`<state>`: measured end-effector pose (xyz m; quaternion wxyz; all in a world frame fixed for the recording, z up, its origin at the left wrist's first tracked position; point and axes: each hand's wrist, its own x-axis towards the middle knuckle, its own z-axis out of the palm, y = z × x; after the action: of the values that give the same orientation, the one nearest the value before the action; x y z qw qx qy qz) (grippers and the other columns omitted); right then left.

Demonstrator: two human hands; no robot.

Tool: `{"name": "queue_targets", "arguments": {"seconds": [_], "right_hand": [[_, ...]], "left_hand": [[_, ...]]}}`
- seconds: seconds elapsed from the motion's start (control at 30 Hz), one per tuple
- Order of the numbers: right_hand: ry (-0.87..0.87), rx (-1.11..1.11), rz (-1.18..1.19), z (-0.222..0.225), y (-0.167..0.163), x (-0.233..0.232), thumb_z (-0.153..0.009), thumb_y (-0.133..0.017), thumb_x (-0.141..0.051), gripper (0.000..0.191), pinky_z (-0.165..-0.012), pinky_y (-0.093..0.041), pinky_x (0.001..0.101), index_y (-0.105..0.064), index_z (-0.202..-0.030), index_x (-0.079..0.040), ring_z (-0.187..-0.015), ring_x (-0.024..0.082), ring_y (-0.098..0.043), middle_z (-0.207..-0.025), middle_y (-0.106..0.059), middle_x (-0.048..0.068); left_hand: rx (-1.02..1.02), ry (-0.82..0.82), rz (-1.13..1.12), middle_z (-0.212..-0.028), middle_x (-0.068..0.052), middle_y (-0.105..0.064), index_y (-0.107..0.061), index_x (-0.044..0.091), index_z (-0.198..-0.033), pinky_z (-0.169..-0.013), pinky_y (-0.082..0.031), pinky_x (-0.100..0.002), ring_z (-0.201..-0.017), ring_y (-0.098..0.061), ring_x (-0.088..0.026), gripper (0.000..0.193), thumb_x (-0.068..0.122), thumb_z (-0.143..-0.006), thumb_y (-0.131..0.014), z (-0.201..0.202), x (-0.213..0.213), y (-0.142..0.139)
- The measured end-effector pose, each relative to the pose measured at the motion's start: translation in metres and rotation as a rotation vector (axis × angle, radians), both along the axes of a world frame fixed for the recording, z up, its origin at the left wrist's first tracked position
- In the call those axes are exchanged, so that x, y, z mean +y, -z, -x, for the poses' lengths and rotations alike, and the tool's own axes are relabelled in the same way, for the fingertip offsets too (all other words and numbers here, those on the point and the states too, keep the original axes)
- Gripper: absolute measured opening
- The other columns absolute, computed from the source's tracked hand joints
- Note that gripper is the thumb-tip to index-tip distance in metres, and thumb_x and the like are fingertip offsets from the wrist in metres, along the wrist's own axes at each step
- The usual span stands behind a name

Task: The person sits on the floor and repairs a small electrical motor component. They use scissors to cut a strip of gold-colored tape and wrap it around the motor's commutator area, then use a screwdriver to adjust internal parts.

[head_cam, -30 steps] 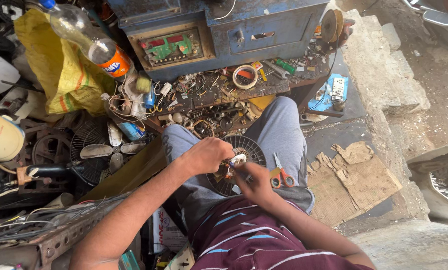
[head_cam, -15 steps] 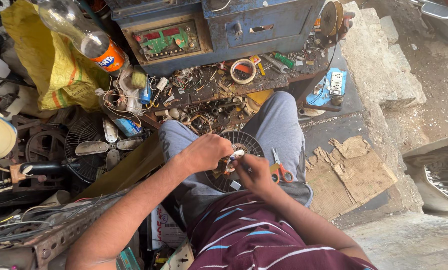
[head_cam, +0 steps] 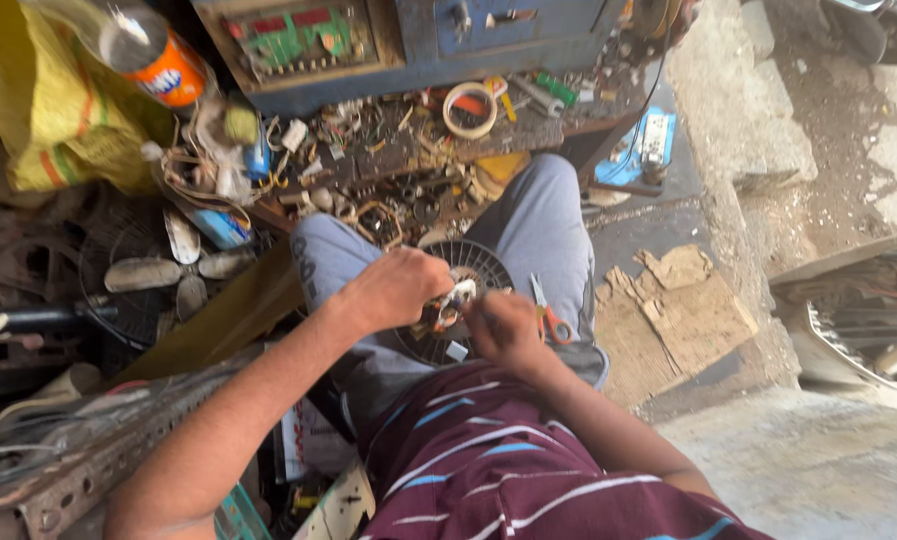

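I sit with a round dark fan guard (head_cam: 479, 262) resting on my lap, over grey trousers. My left hand (head_cam: 394, 290) grips a small part with coloured wires (head_cam: 449, 305) above the guard. Just to its right, my right hand (head_cam: 499, 325) is closed on the same small part, fingers pinching at it. Orange-handled scissors (head_cam: 547, 315) lie on my right thigh beside the right hand.
A low bench (head_cam: 409, 150) littered with wires, screws and a tape roll (head_cam: 469, 108) stands ahead. A blue cabinet (head_cam: 529, 30) is behind it. A plastic bottle (head_cam: 149, 50) and yellow sack (head_cam: 49, 110) are at left; fan blades (head_cam: 159, 270) and cardboard scraps (head_cam: 679, 310) lie around.
The view has drifted, so the scene sits slightly lower and closer. Both hands stay together over the fan guard, working the small part with little shift.
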<state>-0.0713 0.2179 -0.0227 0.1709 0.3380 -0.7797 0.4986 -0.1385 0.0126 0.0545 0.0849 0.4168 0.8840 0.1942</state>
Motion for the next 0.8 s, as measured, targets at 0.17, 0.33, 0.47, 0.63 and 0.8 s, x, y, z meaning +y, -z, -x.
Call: {"name": "queue_targets", "arguments": {"seconds": [0.17, 0.33, 0.47, 0.63, 0.8], "right_hand": [[-0.080, 0.003, -0.054, 0.001, 0.001, 0.003, -0.085, -0.073, 0.000, 0.018, -0.050, -0.041, 0.0414, -0.056, -0.081, -0.003, -0.056, 0.029, -0.058, -0.070, -0.054, 0.012], [0.026, -0.073, -0.143, -0.007, 0.003, 0.006, -0.089, -0.073, -0.001, 0.012, -0.057, -0.045, 0.0436, -0.061, -0.092, -0.003, -0.063, 0.030, -0.059, -0.074, -0.056, 0.011], [0.048, -0.095, -0.223, -0.018, 0.018, 0.010, -0.084, -0.073, 0.001, 0.016, -0.062, -0.044, 0.0447, -0.060, -0.089, -0.006, -0.069, 0.031, -0.059, -0.077, -0.056, 0.012], [0.012, -0.017, -0.151, -0.016, 0.040, 0.006, -0.088, -0.078, 0.005, 0.028, -0.057, -0.043, 0.0421, -0.051, -0.083, -0.004, -0.063, 0.030, -0.059, -0.075, -0.056, 0.012], [0.173, -0.090, -0.134, -0.010, 0.036, 0.004, -0.089, -0.077, 0.007, 0.022, -0.058, -0.046, 0.0420, -0.057, -0.083, -0.001, -0.065, 0.033, -0.062, -0.077, -0.061, 0.015]], "left_hand": [[0.023, 0.026, 0.022, -0.082, -0.014, -0.070, -0.070, 0.004, -0.077, -0.074, -0.056, -0.047, -0.083, -0.072, -0.035, 0.012, -0.004, -0.069, -0.069, 0.001, 0.000, -0.003], [0.152, 0.060, 0.082, -0.083, -0.015, -0.071, -0.071, 0.004, -0.081, -0.073, -0.058, -0.044, -0.082, -0.073, -0.034, 0.015, -0.003, -0.068, -0.068, 0.001, 0.000, 0.004], [0.214, 0.097, 0.119, -0.081, -0.015, -0.071, -0.071, 0.005, -0.078, -0.074, -0.060, -0.042, -0.082, -0.074, -0.031, 0.005, 0.002, -0.075, -0.069, -0.002, 0.000, 0.018], [0.291, 0.089, 0.109, -0.079, -0.010, -0.069, -0.069, 0.008, -0.071, -0.075, -0.058, -0.043, -0.082, -0.072, -0.029, 0.006, 0.003, -0.070, -0.072, -0.005, -0.005, 0.024], [0.286, 0.054, 0.058, -0.081, -0.011, -0.070, -0.069, 0.008, -0.072, -0.073, -0.057, -0.044, -0.083, -0.073, -0.029, 0.010, -0.001, -0.070, -0.072, -0.004, -0.005, 0.020]]}}
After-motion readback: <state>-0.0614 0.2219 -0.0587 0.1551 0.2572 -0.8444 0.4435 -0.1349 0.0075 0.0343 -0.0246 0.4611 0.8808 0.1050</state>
